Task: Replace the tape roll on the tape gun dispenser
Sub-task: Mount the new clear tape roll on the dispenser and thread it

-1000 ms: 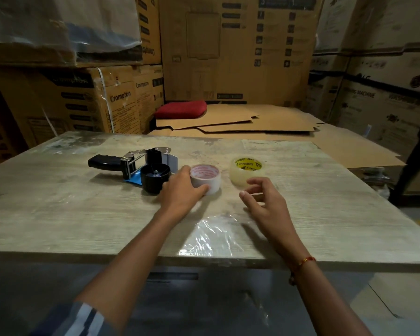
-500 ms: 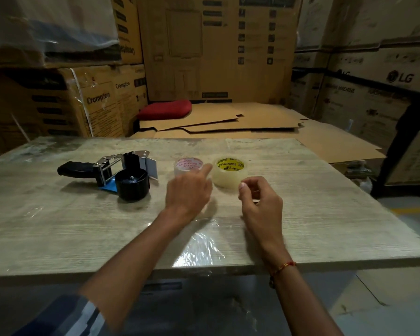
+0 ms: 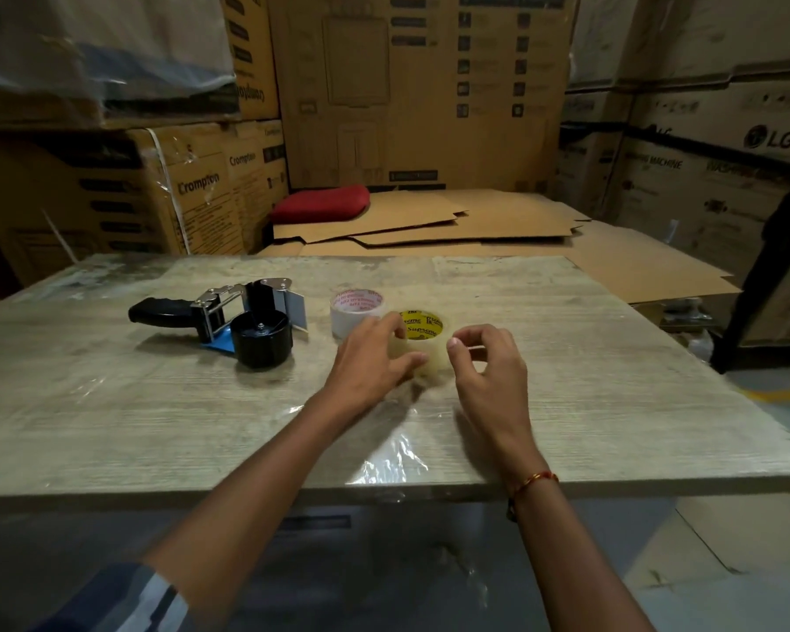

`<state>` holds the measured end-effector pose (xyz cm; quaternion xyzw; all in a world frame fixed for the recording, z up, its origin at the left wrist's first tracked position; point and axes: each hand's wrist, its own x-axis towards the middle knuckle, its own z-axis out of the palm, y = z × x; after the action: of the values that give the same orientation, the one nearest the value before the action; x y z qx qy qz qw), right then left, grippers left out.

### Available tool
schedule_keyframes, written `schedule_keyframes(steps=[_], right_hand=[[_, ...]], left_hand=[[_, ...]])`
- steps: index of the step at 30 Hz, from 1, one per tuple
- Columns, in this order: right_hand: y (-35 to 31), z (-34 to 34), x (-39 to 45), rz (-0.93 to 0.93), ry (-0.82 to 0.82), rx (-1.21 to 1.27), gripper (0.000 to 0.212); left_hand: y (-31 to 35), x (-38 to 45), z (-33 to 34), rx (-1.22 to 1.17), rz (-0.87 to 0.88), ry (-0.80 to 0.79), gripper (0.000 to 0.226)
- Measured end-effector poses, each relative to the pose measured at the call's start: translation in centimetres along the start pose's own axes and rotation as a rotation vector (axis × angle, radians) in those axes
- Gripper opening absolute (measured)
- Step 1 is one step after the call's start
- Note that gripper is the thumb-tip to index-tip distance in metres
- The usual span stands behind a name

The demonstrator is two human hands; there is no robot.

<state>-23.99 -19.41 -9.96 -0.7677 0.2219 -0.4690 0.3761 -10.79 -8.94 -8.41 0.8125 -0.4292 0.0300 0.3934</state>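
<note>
The tape gun dispenser lies on its side at the table's left, black handle pointing left, its black hub bare. A thin white roll with red print stands right of it, untouched. A full clear tape roll with a yellow core sits just in front and to the right of it. My left hand grips this clear roll, thumb on its near side and fingers over its left top. My right hand is curled beside the roll's right side, fingertips at its wall, holding nothing.
The worn wooden table has a patch of clear film at its near edge. Flattened cardboard sheets and a red cushion lie behind it. Stacked cartons wall in the back and both sides.
My left hand left the white roll and moved right onto the clear yellow-core roll. My right hand closed in on that roll's right side. The camera shifted.
</note>
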Motion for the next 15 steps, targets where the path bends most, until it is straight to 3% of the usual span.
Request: schedule_keyframes(steps=[4, 9, 15], right_hand=[[-0.1, 0.2, -0.1, -0.023, -0.191, -0.035, 0.027], [-2.0, 0.2, -0.8, -0.068, -0.482, 0.027, 0.030], [-3.6, 1.0, -3.3, -0.125, -0.665, -0.028, 0.053]], left_hand=[[-1.3, -4.1, -3.6, -0.325, -0.102, -0.056, 0.025], [-2.6, -8.3, -6.9, -0.387, -0.126, -0.037, 0.025], [-4.7, -11.4, -8.7, -0.426, -0.073, -0.026, 0.031]])
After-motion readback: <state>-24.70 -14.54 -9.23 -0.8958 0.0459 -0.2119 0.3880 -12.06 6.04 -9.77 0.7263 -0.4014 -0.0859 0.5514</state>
